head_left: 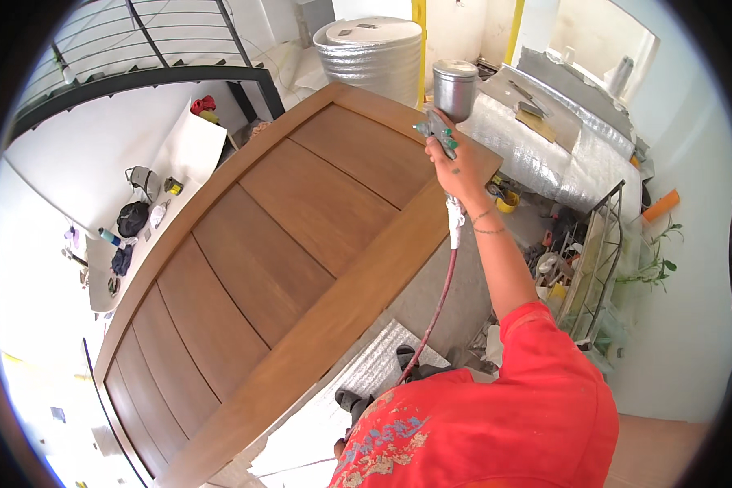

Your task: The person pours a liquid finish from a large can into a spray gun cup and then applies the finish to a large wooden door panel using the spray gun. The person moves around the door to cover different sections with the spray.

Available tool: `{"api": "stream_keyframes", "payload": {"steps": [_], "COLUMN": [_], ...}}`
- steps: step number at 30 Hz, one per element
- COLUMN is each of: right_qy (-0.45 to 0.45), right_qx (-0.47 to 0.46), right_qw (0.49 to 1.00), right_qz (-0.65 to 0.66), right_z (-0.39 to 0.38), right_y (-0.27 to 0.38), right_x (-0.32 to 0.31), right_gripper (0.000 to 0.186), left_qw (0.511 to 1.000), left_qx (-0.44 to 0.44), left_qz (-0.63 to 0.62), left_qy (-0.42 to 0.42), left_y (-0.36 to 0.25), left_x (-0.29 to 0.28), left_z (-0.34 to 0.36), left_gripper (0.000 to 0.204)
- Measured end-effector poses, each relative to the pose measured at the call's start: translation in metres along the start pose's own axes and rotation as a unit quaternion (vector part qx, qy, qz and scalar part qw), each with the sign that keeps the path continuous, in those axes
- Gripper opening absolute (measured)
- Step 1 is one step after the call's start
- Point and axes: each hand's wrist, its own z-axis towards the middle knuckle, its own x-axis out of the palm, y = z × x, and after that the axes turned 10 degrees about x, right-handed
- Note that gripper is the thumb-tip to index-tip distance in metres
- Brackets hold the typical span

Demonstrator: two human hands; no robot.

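Note:
My right hand (457, 167) is raised ahead of me and grips a spray gun (447, 106) with a metal cup on top and green knobs. A red hose (439, 305) runs down from it past my forearm. The gun points at the far right end of a large brown panelled wooden door (276, 260) lying flat below me. My left hand is out of view. My red shirt with paint stains fills the lower right.
A white bench (138, 228) left of the door carries small bottles, rags and cups. A foil-wrapped cylinder (374, 57) and foil-covered table (545, 154) stand behind. A metal rack (598, 260) with clutter is on the right. Black sandals (374, 390) are on the floor.

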Motion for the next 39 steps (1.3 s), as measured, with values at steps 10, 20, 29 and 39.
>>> {"api": "stream_keyframes", "payload": {"steps": [10, 20, 29, 39], "right_qy": [0.120, 0.158, 0.046, -0.045], "right_qx": [-0.048, -0.081, -0.002, 0.071], "right_qw": [0.990, 0.983, 0.997, 0.994], "right_qz": [0.054, 0.053, 0.059, -0.072], "right_z": [0.004, -0.025, -0.036, -0.087], "right_y": [0.014, 0.025, -0.023, -0.054], "right_x": [0.025, 0.004, -0.060, -0.128], "right_gripper": [0.051, 0.051, 0.051, 0.054], "left_qw": [1.000, 1.000, 0.998, 0.990], "left_qx": [-0.011, -0.009, 0.051, 0.111], "left_qz": [-0.006, -0.012, -0.027, -0.073], "left_qy": [-0.006, 0.019, 0.009, 0.037], "left_y": [-0.025, -0.019, -0.020, -0.048], "left_x": [0.011, 0.010, 0.007, -0.030], "left_z": [0.003, 0.011, 0.020, 0.015], "left_gripper": [0.078, 0.076, 0.075, 0.068]}}
